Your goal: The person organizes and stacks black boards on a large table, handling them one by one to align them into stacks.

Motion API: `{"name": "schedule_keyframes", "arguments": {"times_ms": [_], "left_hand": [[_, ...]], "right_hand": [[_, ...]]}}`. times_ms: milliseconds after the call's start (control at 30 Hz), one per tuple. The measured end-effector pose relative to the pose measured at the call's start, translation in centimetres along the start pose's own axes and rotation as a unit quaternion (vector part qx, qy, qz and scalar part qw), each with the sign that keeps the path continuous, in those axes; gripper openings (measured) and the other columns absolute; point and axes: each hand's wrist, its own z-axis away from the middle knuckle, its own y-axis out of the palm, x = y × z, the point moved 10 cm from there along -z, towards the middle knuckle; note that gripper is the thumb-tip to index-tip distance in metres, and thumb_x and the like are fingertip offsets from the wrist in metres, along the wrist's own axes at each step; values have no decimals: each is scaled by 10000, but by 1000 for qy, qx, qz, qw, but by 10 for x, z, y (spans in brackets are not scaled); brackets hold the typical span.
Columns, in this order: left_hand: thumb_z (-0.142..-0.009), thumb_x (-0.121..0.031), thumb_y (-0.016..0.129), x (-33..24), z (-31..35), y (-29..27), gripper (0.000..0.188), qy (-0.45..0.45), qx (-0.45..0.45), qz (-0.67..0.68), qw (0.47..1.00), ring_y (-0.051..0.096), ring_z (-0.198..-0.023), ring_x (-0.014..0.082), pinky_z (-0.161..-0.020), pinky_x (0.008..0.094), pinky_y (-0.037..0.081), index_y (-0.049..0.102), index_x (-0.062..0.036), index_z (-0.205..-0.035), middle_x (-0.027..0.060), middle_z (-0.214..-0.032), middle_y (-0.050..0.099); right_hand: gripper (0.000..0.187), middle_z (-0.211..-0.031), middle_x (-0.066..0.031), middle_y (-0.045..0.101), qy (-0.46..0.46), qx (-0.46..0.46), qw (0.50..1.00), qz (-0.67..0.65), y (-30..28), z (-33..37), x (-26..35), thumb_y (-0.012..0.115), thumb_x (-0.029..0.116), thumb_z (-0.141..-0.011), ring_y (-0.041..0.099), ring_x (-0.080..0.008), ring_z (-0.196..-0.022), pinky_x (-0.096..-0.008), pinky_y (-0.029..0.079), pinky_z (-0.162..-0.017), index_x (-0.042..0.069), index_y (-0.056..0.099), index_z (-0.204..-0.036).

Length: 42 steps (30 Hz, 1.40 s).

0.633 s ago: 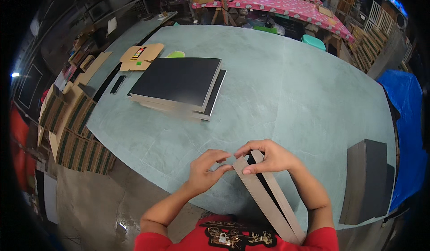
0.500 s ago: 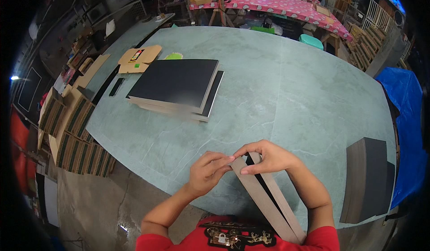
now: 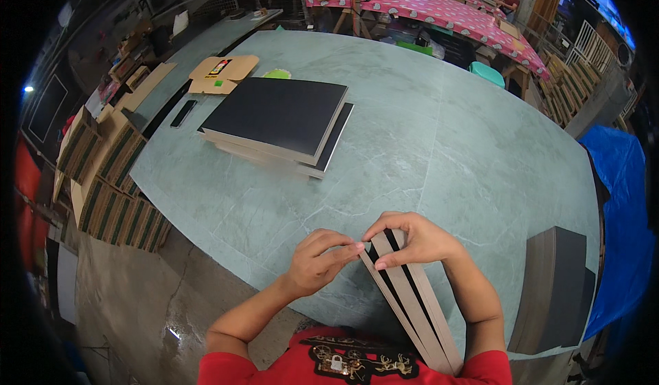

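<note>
phone (image 3: 183,113) near brown cardboard (image 3: 233,75)

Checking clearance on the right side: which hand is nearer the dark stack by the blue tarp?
Right. The right hand is left of the stack, gripping boards; the left hand is farther left, at the boards' edge.

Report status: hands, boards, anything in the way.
Right hand gripping fanned black-faced boards. Left hand at their upper left corner, grip unclear. Nothing visibly blocking; board stack at right stands apart.
</note>
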Motion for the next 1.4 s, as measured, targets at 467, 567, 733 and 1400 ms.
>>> {"name": "schedule_keyframes", "arguments": {"times_ms": [467,567,733,1400], "left_hand": [[-631,-35,746,-5,1,1,332,10,-3,-18,1000,580,-734,201,-604,277,467,645,-55,-947,78,-878,592],[-641,-38,751,4,3,1,355,-54,-10,29,998,587,-755,205,-629,278,471,623,-31,-973,95,-889,602],[-673,-73,743,13,7,0,371,-111,-31,68,991,593,-793,196,-663,267,484,608,-22,-1015,101,-915,608],[-684,2,656,5,-1,19,411,-110,50,84,989,587,-882,203,-744,274,486,603,-48,-1089,117,-1024,567]], "right_hand": [[449,-887,-67,545,-17,4,999,33,-2,2,1,781,329,-626,521,-198,-877,-297,404,-784,92,624,-972],[444,-904,-72,547,-12,4,999,42,-3,2,1,776,324,-632,520,-203,-896,-298,403,-795,79,602,-959],[443,-920,-76,549,-15,3,999,42,-4,3,2,775,321,-632,521,-203,-904,-294,403,-799,75,597,-955],[497,-879,-73,572,10,-12,1000,26,-8,5,-5,801,359,-597,542,-196,-876,-295,413,-779,53,619,-943]]}}
